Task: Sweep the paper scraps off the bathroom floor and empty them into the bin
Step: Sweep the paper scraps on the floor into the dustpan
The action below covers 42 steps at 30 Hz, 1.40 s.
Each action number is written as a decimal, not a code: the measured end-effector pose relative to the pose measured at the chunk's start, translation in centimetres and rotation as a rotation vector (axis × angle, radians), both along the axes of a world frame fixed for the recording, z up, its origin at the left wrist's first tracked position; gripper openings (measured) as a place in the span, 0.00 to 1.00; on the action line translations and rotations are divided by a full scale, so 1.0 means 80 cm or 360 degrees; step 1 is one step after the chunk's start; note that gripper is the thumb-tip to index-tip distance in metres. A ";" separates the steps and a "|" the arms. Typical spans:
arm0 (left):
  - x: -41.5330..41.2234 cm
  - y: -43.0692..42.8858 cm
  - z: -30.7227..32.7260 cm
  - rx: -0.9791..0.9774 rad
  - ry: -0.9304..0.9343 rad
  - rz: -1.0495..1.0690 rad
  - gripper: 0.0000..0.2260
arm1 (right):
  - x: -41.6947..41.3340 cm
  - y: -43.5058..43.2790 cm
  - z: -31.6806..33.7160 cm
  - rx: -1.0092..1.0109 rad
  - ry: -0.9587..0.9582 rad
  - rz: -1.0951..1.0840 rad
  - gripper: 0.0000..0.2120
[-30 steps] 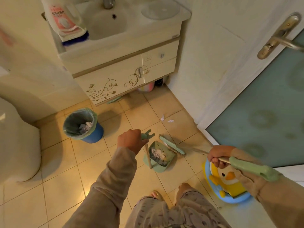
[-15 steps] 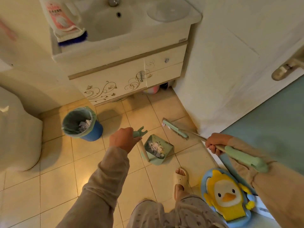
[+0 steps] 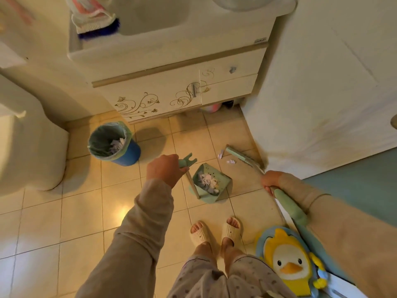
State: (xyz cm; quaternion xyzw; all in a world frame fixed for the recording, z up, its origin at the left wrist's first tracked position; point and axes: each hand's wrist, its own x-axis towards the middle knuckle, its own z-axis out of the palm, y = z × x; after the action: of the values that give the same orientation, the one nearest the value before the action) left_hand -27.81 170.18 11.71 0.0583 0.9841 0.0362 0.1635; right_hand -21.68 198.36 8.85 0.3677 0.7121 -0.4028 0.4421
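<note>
The fingers of my left hand point(image 3: 165, 169) are curled round the top of the long handle point(image 3: 187, 161) of the dustpan point(image 3: 225, 187), just below the handle's forked green end. The dustpan stands on the tiled floor point(image 3: 86, 190) in front of my slippers point(image 3: 198, 233), its tray tilted up and holding a heap of white paper scraps point(image 3: 207, 181). My right hand point(image 3: 271, 181) grips the broom point(image 3: 292, 208) where the thin shaft meets the green grip, fingers wrapped tight round it, and the grip runs back along my forearm. The broom head point(image 3: 242, 157) lies on the floor beyond the dustpan, close to the foot of the white wall point(image 3: 290, 115). Two loose scraps point(image 3: 231, 161) lie on the tiles just beside the broom head, between it and the dustpan. The blue bin point(image 3: 129, 154), lined with a pale green bag, stands left of the dustpan near the sink cabinet point(image 3: 161, 95) and has crumpled paper in it. A yellow duck stool point(image 3: 287, 263) sits by my right foot, and the toilet point(image 3: 28, 147) is at far left
</note>
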 end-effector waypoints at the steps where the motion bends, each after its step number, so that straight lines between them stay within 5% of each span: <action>1: -0.001 -0.001 0.000 -0.0005 -0.0005 -0.0006 0.18 | 0.009 -0.003 -0.003 0.0008 0.0011 0.0060 0.15; 4: -0.003 -0.003 0.000 0.0006 0.0005 -0.0017 0.17 | 0.031 -0.017 -0.009 -0.0002 -0.0118 0.0221 0.08; 9: -0.009 0.002 0.000 0.0010 -0.0001 -0.0053 0.17 | 0.044 -0.018 0.001 -0.0046 -0.0421 0.0411 0.12; 21: -0.009 -0.012 0.005 0.0033 -0.0113 -0.0044 0.17 | 0.025 0.036 0.029 -0.0033 -0.0292 0.0119 0.17; 28: 0.007 -0.034 0.004 0.0077 -0.0124 0.0010 0.15 | -0.019 0.035 0.026 0.0019 -0.0146 0.0032 0.11; 34: 0.013 -0.032 0.008 0.0056 -0.0139 0.0006 0.15 | -0.023 0.012 0.003 -0.0206 0.0011 -0.0285 0.13; 38: 0.014 -0.020 0.009 0.0074 -0.0119 -0.0031 0.14 | 0.018 -0.007 0.013 -0.0687 0.0199 -0.0587 0.08; 42: 0.005 -0.020 0.009 0.0072 -0.0103 -0.0029 0.14 | 0.027 -0.036 0.000 -0.0286 -0.0106 -0.0007 0.14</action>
State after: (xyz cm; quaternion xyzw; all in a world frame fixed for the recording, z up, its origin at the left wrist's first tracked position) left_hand -27.44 168.58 12.43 0.0696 0.9767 0.0590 0.1943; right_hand -19.48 195.48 8.85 0.3412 0.6572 -0.4535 0.4960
